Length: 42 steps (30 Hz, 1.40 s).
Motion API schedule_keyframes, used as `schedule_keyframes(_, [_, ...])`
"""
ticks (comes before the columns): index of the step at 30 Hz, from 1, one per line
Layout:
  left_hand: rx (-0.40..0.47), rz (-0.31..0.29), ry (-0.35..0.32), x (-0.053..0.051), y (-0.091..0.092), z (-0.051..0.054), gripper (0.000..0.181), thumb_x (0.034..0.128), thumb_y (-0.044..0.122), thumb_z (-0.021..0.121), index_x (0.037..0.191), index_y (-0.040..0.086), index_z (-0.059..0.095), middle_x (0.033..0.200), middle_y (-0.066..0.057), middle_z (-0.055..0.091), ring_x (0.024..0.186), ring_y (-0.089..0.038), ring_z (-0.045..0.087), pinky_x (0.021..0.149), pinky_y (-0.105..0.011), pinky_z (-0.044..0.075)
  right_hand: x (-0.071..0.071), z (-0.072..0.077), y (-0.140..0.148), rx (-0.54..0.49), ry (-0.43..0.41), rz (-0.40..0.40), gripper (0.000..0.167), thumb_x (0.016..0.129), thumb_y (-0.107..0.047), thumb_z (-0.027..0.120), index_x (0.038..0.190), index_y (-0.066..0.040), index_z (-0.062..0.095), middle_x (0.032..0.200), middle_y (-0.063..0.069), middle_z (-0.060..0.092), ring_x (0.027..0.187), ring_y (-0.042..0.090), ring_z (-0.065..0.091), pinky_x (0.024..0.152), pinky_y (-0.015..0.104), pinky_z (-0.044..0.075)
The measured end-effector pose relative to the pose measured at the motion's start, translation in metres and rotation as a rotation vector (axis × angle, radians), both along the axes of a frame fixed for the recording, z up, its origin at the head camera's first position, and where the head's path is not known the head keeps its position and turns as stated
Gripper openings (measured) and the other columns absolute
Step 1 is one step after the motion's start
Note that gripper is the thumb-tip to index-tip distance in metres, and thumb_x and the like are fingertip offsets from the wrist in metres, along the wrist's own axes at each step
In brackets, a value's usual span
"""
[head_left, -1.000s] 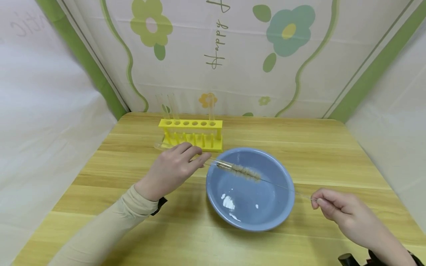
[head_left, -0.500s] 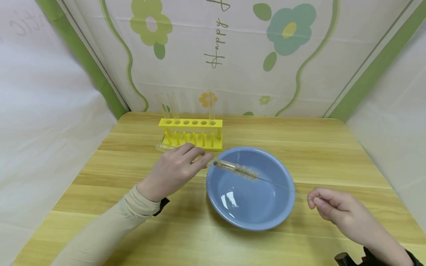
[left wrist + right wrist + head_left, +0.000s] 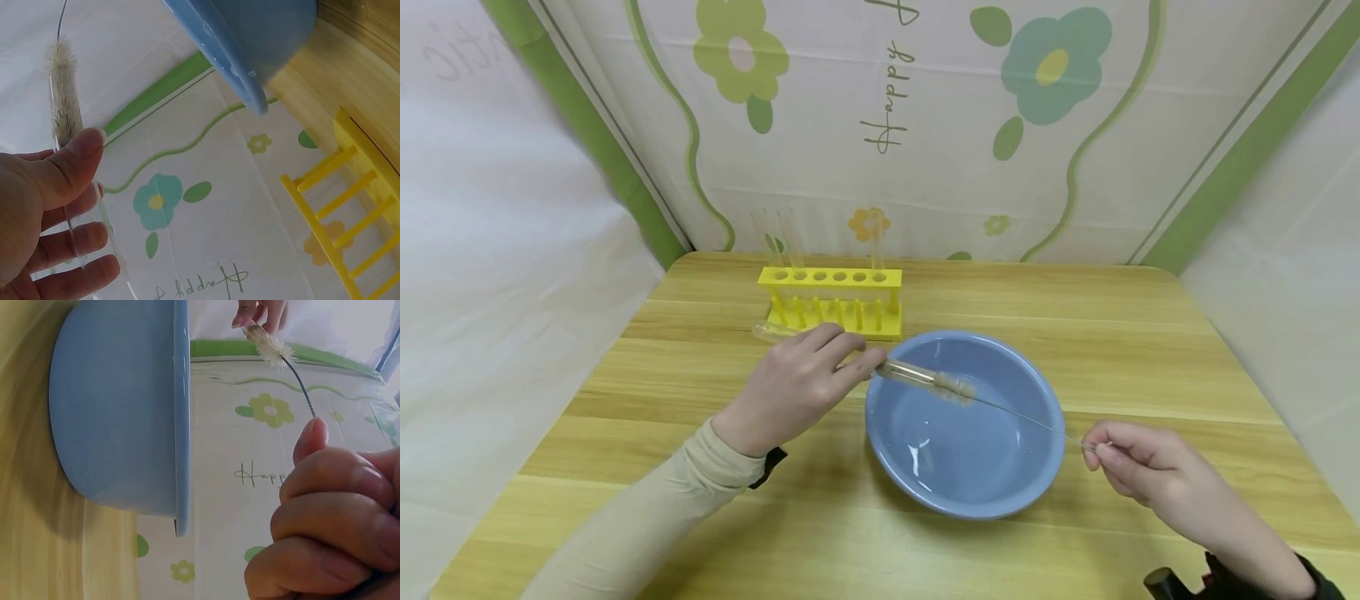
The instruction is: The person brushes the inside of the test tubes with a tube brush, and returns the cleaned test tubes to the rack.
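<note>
Over the left rim of a blue basin, my left hand holds a clear glass test tube, its mouth toward the right. In the left wrist view the thumb and fingers wrap the tube. A test tube brush with pale bristles sits partly inside the tube; some bristles stick out of the mouth. Its thin wire runs across the basin to my right hand, which pinches the wire end right of the basin. The right wrist view shows the bristles and the twisted wire meeting the thumb.
A yellow test tube rack stands behind the left hand, with 3 clear tubes upright in it. Another clear tube lies in front of the rack's left end. A printed curtain hangs behind the wooden table.
My right hand has moved left, pushing the brush deeper into the tube, so fewer bristles stick out. The left hand and tube have shifted slightly right.
</note>
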<state>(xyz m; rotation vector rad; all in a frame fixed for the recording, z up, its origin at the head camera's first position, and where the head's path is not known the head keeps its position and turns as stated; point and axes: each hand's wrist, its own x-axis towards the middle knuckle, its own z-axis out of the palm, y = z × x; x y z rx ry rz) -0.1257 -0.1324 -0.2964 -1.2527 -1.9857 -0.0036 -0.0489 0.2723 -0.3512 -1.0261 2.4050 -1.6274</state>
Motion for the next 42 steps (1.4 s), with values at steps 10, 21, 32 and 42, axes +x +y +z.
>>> schedule_keyframes(10, [-0.002, 0.006, 0.004, 0.003, 0.003, 0.001, 0.019, 0.0938, 0.010, 0.067, 0.112, 0.006, 0.070, 0.096, -0.010, 0.068, 0.081, -0.023, 0.063, 0.068, -0.032, 0.059, -0.004, -0.003, -0.006, -0.075, -0.040, 0.061, 0.039, 0.093, 0.025, 0.035, 0.100, -0.006, 0.057, 0.059, 0.005, 0.034, 0.044, 0.015, 0.031, 0.036, 0.019, 0.027])
schedule_keyframes(21, [0.008, -0.001, 0.044, 0.005, 0.008, 0.001, 0.017, 0.0942, 0.005, 0.066, 0.110, 0.006, 0.072, 0.094, -0.008, 0.067, 0.080, -0.022, 0.063, 0.066, -0.030, 0.058, -0.007, -0.004, -0.009, -0.117, -0.088, 0.099, 0.039, 0.093, 0.025, 0.033, 0.100, -0.004, 0.057, 0.060, 0.006, 0.033, 0.044, 0.018, 0.029, 0.034, 0.019, 0.023])
schedule_keyframes(32, [0.026, -0.017, 0.055, 0.007, 0.013, 0.001, 0.021, 0.0967, -0.003, 0.057, 0.109, 0.006, 0.072, 0.091, -0.008, 0.066, 0.081, -0.022, 0.064, 0.069, -0.031, 0.059, -0.009, -0.002, -0.016, -0.120, -0.115, 0.107, 0.037, 0.095, 0.023, 0.033, 0.100, -0.004, 0.058, 0.060, 0.007, 0.035, 0.044, 0.019, 0.030, 0.033, 0.020, 0.023])
schedule_keyframes(42, [0.033, -0.021, 0.064, 0.010, 0.017, 0.001, 0.023, 0.0976, -0.004, 0.054, 0.108, 0.006, 0.071, 0.091, -0.008, 0.066, 0.082, -0.023, 0.064, 0.071, -0.032, 0.059, -0.009, -0.001, -0.019, -0.106, -0.147, 0.108, 0.035, 0.097, 0.020, 0.033, 0.099, -0.004, 0.058, 0.060, 0.008, 0.034, 0.044, 0.021, 0.029, 0.034, 0.020, 0.022])
